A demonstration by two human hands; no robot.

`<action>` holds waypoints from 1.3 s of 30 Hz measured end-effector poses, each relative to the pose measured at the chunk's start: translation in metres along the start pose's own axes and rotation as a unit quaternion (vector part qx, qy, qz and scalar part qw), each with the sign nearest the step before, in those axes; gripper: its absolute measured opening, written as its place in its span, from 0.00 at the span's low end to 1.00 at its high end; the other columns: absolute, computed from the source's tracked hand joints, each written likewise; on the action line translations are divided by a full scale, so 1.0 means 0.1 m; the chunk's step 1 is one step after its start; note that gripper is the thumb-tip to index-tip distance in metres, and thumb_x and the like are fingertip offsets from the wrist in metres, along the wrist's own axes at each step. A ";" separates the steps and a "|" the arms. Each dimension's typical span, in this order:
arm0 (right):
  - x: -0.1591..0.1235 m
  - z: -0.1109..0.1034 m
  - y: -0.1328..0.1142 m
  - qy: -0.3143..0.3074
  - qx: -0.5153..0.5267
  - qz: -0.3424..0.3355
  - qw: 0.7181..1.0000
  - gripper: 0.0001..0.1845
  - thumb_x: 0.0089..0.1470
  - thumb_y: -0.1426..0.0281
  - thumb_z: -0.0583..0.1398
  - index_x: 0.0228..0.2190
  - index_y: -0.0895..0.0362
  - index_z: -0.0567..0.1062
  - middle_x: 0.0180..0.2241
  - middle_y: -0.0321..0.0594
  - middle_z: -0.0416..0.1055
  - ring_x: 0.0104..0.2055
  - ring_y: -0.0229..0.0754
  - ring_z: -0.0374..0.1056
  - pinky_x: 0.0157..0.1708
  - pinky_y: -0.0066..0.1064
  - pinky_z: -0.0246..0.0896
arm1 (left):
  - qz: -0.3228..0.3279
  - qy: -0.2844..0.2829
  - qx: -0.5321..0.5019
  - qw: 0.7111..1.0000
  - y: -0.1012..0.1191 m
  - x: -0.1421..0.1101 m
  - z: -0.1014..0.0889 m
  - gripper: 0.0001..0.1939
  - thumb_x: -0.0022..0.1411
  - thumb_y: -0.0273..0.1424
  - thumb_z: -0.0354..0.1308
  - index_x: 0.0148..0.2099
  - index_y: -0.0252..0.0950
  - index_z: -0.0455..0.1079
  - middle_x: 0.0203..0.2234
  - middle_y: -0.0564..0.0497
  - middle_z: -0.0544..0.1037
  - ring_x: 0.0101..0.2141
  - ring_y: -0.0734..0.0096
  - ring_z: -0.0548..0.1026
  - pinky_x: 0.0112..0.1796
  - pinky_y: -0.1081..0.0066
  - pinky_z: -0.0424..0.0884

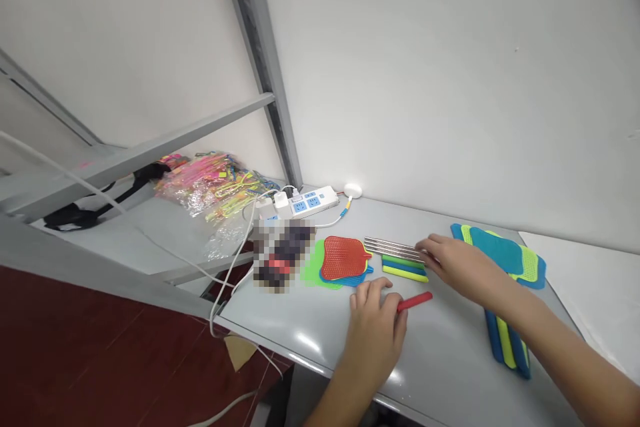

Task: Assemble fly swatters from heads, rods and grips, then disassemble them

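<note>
My left hand [376, 317] is closed around a short red handle tube [416, 301] near the front of the grey table. At the right ends of several thin metal rods [393, 247], the fingers of my right hand [443, 259] are pinched together; whether one rod is gripped I cannot tell for sure. Green, blue and yellow handle tubes [405, 268] lie side by side just below the rods. Left of them rests a loose stack of mesh fly swatter heads, a red head [345, 257] on top, with blue, yellow and light green ones beneath.
More blue and yellow swatter pieces [503, 253] are stacked at the right, partly behind my right forearm. A white power strip [313, 200] with cables stands at the back left, near a blurred-out object [285, 257]. Bagged colourful items [215, 180] fill a shelf beside a metal frame [270, 67].
</note>
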State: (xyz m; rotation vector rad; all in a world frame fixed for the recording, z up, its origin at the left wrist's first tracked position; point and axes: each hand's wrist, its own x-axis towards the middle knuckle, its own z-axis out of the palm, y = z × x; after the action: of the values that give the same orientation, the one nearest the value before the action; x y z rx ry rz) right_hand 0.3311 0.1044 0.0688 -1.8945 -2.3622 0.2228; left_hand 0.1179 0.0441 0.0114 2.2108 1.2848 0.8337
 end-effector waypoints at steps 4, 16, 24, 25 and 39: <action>0.51 0.09 0.05 -0.026 0.007 -0.035 0.999 0.14 0.60 0.69 0.52 0.38 0.55 0.77 0.40 0.43 0.74 0.34 0.42 0.70 0.30 0.30 0.55 | -0.012 0.088 -0.170 0.982 -0.03 -0.01 -0.07 0.04 0.68 0.30 0.52 0.41 0.38 0.68 0.41 0.47 0.71 0.45 0.63 0.67 0.47 0.61 0.65; 0.73 0.26 0.14 -0.054 0.077 -0.056 0.994 0.07 0.53 0.70 0.57 0.30 0.54 0.76 0.33 0.40 0.73 0.30 0.40 0.65 0.29 0.29 0.51 | -0.091 0.101 -0.286 0.949 -0.10 -0.10 -0.01 0.12 0.71 0.37 0.46 0.43 0.36 0.66 0.26 0.54 0.68 0.27 0.72 0.65 0.31 0.72 0.61; 0.57 0.02 0.09 0.065 0.215 0.036 0.974 0.04 0.47 0.72 0.58 0.27 0.54 0.65 0.22 0.35 0.65 0.24 0.39 0.58 0.26 0.31 0.49 | -0.082 0.050 -0.283 0.954 -0.03 -0.11 -0.09 0.11 0.71 0.36 0.43 0.44 0.37 0.64 0.31 0.51 0.69 0.31 0.70 0.66 0.35 0.71 0.62; 0.49 -0.06 0.03 0.093 0.246 0.043 0.964 0.03 0.49 0.71 0.56 0.28 0.53 0.64 0.23 0.35 0.64 0.24 0.39 0.58 0.27 0.31 0.50 | -0.069 0.043 -0.281 0.956 -0.02 -0.11 -0.09 0.11 0.72 0.35 0.43 0.45 0.37 0.64 0.33 0.50 0.70 0.33 0.69 0.67 0.36 0.70 0.63; -0.59 -0.38 -1.25 0.171 0.858 0.014 0.485 0.09 0.42 0.81 0.52 0.22 0.55 0.63 0.16 0.29 0.49 0.19 0.33 0.39 0.19 0.26 0.40 | 0.082 0.032 -0.173 0.981 0.07 -0.24 -0.22 0.11 0.71 0.34 0.47 0.46 0.36 0.68 0.32 0.49 0.74 0.32 0.68 0.69 0.34 0.71 0.64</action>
State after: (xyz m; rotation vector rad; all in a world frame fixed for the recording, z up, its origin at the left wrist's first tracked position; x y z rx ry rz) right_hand 0.2301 0.0224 0.1296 -0.6266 -0.6620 1.3317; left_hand 0.0976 0.0214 0.0256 2.0396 0.9102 1.1059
